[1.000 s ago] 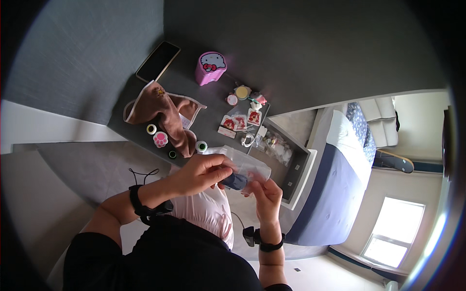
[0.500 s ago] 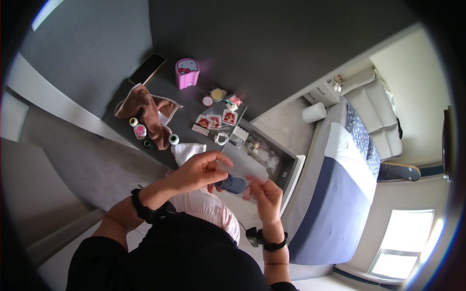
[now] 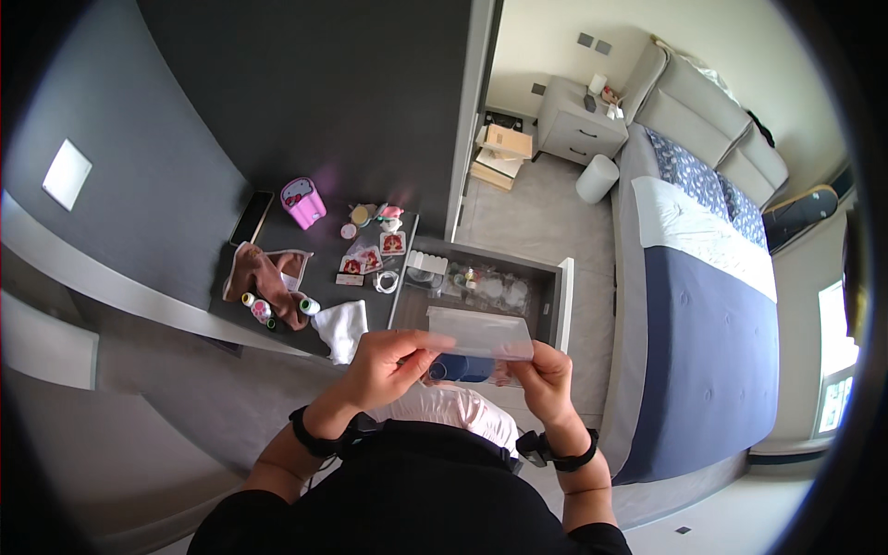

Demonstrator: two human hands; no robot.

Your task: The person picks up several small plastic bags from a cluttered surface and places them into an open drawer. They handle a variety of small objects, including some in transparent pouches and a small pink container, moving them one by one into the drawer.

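A translucent plastic pouch (image 3: pixel 481 331) is stretched between my hands over an open drawer (image 3: pixel 404 305). My left hand (image 3: pixel 393 365) pinches its left end, thumb and forefinger together. My right hand (image 3: pixel 546 375) grips the right end between thumb and fingers. Just below the pouch, a dark blue object (image 3: pixel 465 369) shows; its kind and whether it lies inside or behind the pouch I cannot tell. Left of my left hand, a white cloth (image 3: pixel 341 331) hangs over the desk's front edge.
The drawer holds small clear packets (image 3: pixel 490 289). On the grey desk lie a brown cloth (image 3: pixel 264 277), small bottles (image 3: pixel 261 309), a white coiled cable (image 3: pixel 386 281), red-printed packets (image 3: pixel 393 243), a pink box (image 3: pixel 303 203) and a phone (image 3: pixel 252 218). A bed (image 3: pixel 703 370) stands at right.
My view has turned, so the desk and drawer sit differently. My hands have drawn farther apart, and the pouch is now held straighter and flatter between them.
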